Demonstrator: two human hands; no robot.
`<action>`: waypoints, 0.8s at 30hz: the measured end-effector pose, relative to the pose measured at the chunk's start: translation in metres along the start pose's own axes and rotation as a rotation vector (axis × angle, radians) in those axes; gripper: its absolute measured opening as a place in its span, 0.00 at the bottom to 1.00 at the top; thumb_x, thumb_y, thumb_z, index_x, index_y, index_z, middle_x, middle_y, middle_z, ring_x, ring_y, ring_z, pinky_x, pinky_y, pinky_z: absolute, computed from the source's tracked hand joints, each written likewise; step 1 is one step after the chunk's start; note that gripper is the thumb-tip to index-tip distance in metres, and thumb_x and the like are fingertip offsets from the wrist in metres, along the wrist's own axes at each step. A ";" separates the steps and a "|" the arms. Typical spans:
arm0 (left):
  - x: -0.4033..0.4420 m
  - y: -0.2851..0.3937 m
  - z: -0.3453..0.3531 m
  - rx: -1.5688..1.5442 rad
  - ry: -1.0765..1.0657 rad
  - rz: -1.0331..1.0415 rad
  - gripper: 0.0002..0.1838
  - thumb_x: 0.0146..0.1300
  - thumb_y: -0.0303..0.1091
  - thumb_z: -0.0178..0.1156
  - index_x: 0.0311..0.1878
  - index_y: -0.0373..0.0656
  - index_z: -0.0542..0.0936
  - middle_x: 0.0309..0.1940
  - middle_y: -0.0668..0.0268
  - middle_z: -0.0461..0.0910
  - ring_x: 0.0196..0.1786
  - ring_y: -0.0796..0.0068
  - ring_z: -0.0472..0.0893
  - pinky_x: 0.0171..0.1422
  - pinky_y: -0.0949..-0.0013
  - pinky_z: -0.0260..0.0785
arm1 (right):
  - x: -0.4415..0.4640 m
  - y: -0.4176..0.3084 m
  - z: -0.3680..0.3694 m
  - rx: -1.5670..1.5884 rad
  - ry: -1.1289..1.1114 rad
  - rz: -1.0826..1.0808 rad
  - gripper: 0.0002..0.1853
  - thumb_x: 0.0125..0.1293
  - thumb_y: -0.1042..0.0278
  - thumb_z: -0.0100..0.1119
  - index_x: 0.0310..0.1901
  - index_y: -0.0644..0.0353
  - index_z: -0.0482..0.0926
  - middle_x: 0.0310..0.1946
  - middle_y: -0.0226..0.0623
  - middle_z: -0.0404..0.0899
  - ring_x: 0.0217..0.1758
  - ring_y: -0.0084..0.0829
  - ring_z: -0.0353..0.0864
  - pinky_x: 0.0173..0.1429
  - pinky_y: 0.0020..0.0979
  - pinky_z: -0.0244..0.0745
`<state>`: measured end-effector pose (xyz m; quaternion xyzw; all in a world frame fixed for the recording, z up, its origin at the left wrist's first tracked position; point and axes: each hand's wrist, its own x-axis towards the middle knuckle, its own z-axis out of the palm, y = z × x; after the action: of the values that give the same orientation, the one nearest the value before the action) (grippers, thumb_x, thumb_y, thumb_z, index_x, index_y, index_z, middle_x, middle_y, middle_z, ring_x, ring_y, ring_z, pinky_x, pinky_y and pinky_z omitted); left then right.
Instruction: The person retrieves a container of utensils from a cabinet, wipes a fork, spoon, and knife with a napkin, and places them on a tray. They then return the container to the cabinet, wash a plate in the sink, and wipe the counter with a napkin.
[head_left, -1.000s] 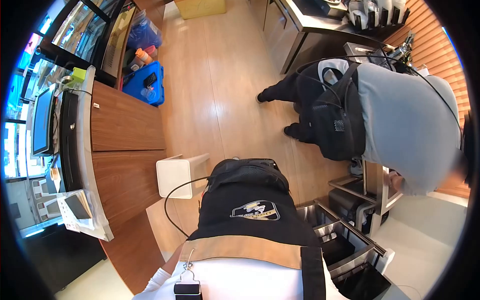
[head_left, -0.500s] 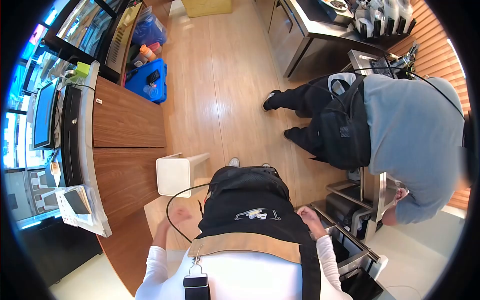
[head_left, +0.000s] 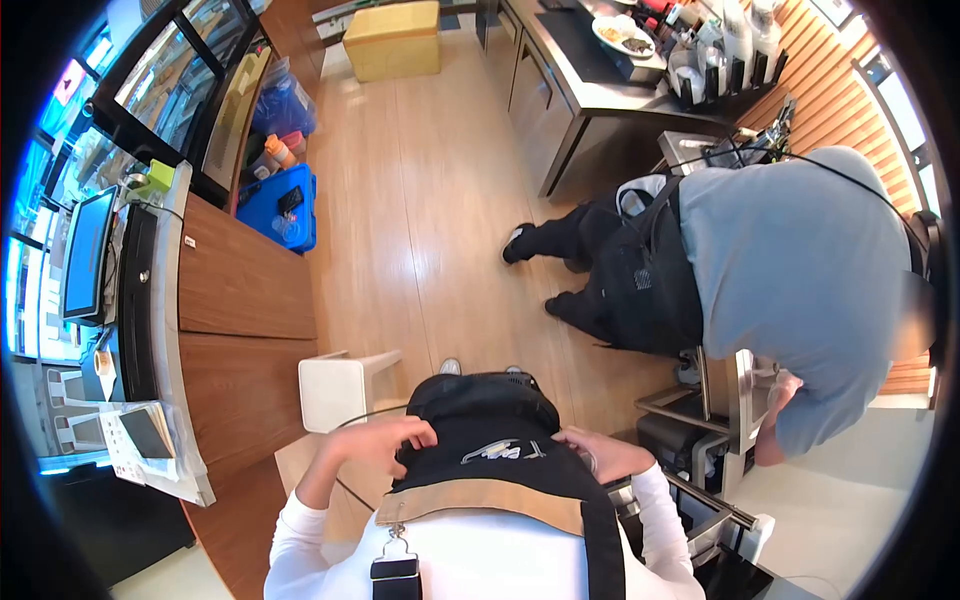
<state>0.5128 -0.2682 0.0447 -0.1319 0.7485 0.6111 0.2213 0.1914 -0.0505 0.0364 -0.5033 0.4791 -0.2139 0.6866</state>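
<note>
I wear a black apron [head_left: 490, 418] with a tan band across the top and a small white-and-yellow print on its front. My left hand [head_left: 385, 443] is at the apron's left side, its fingers bent and apart, the tips against the black cloth. On the other side, my right hand [head_left: 605, 455] has its fingers drawn together at the apron's edge, seemingly pinching the cloth; part of the grip is hidden. A thin black cable runs near my left forearm.
A white stool [head_left: 333, 394] stands ahead on the left, beside the wooden counter [head_left: 245, 270]. A co-worker in a grey shirt [head_left: 790, 260] bends over steel equipment at right. Farther off are a blue bin [head_left: 305, 205], a yellow box [head_left: 395, 45] and a steel counter [head_left: 575, 90].
Both hands have come inward from beside my body onto the apron. The view has tilted up slightly, showing more of the yellow box. The co-worker stays bent over at right.
</note>
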 end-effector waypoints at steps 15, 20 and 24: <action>-0.015 -0.019 0.052 0.005 0.568 0.029 0.10 0.45 0.12 0.51 0.31 0.36 0.74 0.28 0.58 0.74 0.32 0.63 0.76 0.36 0.68 0.69 | 0.009 0.005 0.044 -0.259 0.592 -0.106 0.13 0.51 0.77 0.61 0.41 0.64 0.77 0.32 0.37 0.74 0.37 0.35 0.76 0.41 0.29 0.70; -0.008 -0.042 0.069 0.182 0.863 0.109 0.10 0.39 0.13 0.53 0.25 0.38 0.68 0.22 0.60 0.66 0.28 0.60 0.71 0.30 0.67 0.61 | 0.025 0.021 0.050 -0.298 0.823 -0.107 0.10 0.48 0.82 0.57 0.35 0.63 0.78 0.26 0.36 0.72 0.29 0.30 0.73 0.34 0.25 0.67; -0.011 -0.036 0.076 0.118 0.908 0.060 0.08 0.42 0.15 0.52 0.25 0.38 0.68 0.22 0.60 0.66 0.28 0.59 0.71 0.31 0.67 0.61 | 0.025 0.031 0.051 -0.268 0.830 -0.056 0.12 0.46 0.85 0.55 0.34 0.61 0.79 0.26 0.36 0.72 0.27 0.27 0.73 0.32 0.24 0.66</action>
<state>0.5523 -0.2026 0.0075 -0.3517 0.8067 0.4539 -0.1396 0.2416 -0.0320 -0.0007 -0.4722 0.7243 -0.3525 0.3581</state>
